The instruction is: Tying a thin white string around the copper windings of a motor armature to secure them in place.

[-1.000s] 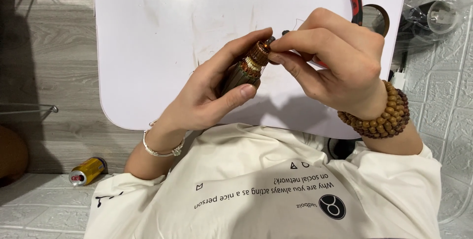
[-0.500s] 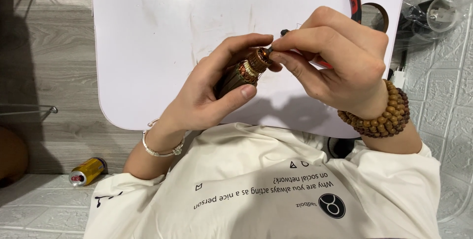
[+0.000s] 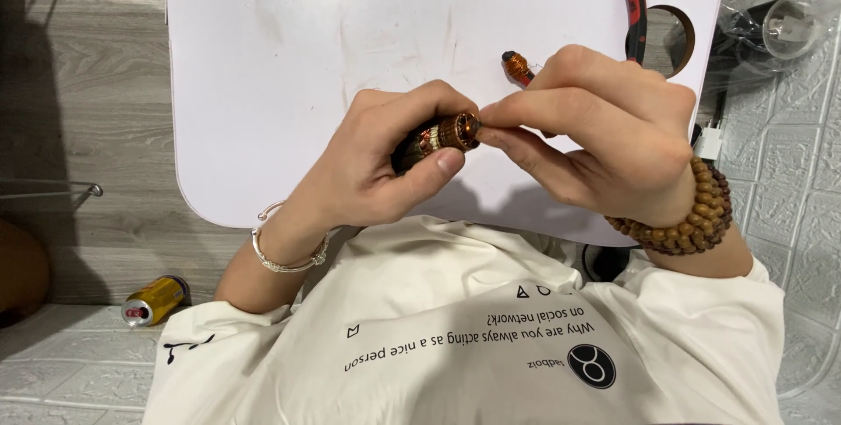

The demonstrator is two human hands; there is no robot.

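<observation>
Since the earlier frames the right hand (image 3: 604,140) has shifted slightly toward the body, uncovering a small copper-wound part (image 3: 517,67) on the table behind its knuckles; the left hand (image 3: 385,162) keeps the same grip.

Far left: grey plank floor, a wire rack edge (image 3: 53,188), and a yellow can (image 3: 156,300) lying on its side near the left elbow; a thin silver bangle (image 3: 285,254) circles the left wrist.

Centre left: the left hand is curled round a dark cylindrical coil (image 3: 435,138), thumb below and fingers above, pressed together on its body; the coil is held above the near half of the white table (image 3: 263,66), tilted, its copper-wound end pointing right and clear of the fingers.

Centre right: the right thumb and forefinger are pinched together at the coil's copper end, touching it; whether they grip a wire there cannot be told; the remaining fingers are folded in above.

Right: a bracelet of brown wooden beads (image 3: 679,228) sits on the right wrist; a red-and-black handled tool (image 3: 635,17) lies on the table beside a round hole (image 3: 670,39) in the tabletop; a white plug (image 3: 708,140) hangs just off the table's edge; a clear plastic bag (image 3: 775,13) rests on the tiled floor at the far right.

Bottom: the person's white printed shirt (image 3: 455,337) fills the foreground.
</observation>
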